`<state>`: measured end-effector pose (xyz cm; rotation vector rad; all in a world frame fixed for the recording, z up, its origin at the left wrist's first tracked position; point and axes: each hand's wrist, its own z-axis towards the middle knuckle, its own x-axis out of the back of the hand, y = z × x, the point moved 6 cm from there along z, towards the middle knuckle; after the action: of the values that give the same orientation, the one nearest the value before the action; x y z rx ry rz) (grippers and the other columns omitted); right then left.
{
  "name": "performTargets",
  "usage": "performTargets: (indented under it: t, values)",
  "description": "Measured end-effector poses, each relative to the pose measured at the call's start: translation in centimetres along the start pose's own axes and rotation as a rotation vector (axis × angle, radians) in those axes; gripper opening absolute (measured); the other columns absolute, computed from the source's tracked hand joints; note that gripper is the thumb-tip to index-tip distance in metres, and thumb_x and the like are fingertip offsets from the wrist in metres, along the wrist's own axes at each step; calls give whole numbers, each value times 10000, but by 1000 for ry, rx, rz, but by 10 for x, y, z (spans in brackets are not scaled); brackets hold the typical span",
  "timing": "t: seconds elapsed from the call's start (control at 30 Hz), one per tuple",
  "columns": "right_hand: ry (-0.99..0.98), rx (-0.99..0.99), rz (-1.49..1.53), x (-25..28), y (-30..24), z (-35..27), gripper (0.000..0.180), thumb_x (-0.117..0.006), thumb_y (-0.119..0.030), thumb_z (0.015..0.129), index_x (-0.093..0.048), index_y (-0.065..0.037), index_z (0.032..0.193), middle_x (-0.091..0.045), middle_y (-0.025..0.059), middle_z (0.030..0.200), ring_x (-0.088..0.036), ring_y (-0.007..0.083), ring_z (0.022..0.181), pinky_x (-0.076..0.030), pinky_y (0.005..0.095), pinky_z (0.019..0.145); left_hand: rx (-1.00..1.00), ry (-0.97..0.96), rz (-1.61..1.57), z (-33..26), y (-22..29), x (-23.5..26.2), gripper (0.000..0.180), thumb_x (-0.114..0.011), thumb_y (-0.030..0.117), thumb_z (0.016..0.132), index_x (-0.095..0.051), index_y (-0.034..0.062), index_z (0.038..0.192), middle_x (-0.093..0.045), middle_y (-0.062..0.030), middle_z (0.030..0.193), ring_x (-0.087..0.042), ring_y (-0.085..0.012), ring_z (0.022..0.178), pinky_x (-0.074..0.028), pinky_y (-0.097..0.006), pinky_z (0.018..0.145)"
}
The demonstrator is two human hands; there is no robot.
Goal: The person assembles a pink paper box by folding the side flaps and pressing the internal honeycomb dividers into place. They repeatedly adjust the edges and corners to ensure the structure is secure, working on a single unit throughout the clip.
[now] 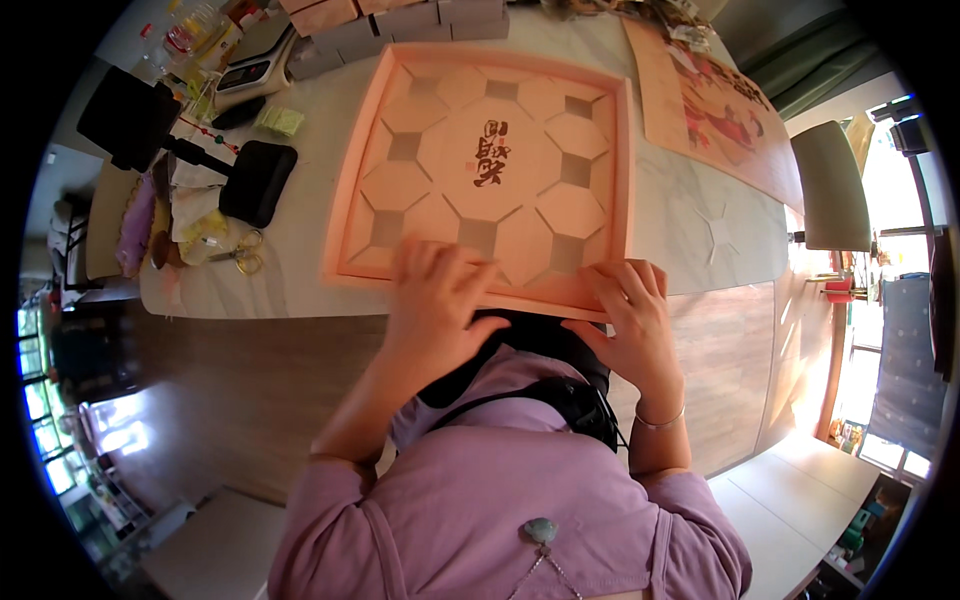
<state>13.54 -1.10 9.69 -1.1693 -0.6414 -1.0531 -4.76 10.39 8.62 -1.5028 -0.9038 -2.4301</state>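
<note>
A shallow, square peach-coloured box [635, 190] lies at the table's near edge. Inside sits a peach insert [535, 160] with octagonal panels, square grey openings and dark brush lettering in the middle. My left hand [440, 305] reaches over the box's near wall, left of the middle. Its slightly blurred fingers are bent and apart, touching the insert's near edge, with the thumb stretched away. My right hand [630, 315] grips the near right corner, fingers over the wall and thumb on the outside. What lies under the fingertips is hidden.
Grey and peach boxes [400, 30] are stacked behind. A black stand [258, 185], gold-handled scissors [245, 255] and a scale [255, 70] are on the left. A printed peach sheet [720, 120] and a white cross-shaped cutout [718, 235] lie on the right.
</note>
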Motion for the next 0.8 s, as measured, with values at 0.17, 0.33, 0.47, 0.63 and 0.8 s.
performTargets:
  t: [0.17, 0.33, 0.47, 0.63, 0.8]
  values:
    - [-50, -33, -61, -17, -2, 0, 508, -853, -246, 717, -677, -65, 1158, -588, 66, 1094, -547, 284, 1076, -391, 453, 976, -144, -72, 88, 13, 40, -44, 657, -874, 286, 661, -682, 98, 1260, -594, -40, 1142, -545, -253, 1116, -406, -465, 1016]
    - [-29, -46, -90, -24, -4, 1, 455, -838, -245, 727, -681, -67, 1115, -557, 63, 1061, -531, 272, 1064, -387, 462, 960, -179, 23, 221, 17, 40, -56, 438, -789, 247, 738, -711, 104, 1145, -570, -31, 1051, -538, -232, 1048, -420, -397, 954]
    - [-33, -43, -88, -23, -5, 2, 348, -834, -237, 728, -700, -76, 1004, -556, 50, 1016, -529, 263, 1039, -384, 467, 954, -160, 15, 203, 21, 42, -52, 182, -689, 197, 778, -713, 106, 934, -553, -27, 988, -524, -221, 1008, -424, -367, 921]
    - [-40, -24, -118, -26, -4, 1, 222, -825, -244, 735, -716, -87, 848, -575, 33, 974, -529, 254, 1028, -378, 477, 958, -152, -14, 149, 21, 41, -53, 72, -686, 181, 760, -681, 110, 766, -543, -32, 991, -521, -228, 1005, -417, -385, 921]
    - [-81, -39, -147, -30, -4, -2, 251, -830, -232, 728, -723, -96, 910, -598, 27, 988, -532, 256, 1047, -376, 481, 966, -146, -53, 121, 21, 38, -51, 79, -713, 187, 740, -687, 114, 754, -528, -22, 1006, -515, -225, 1030, -407, -388, 940]
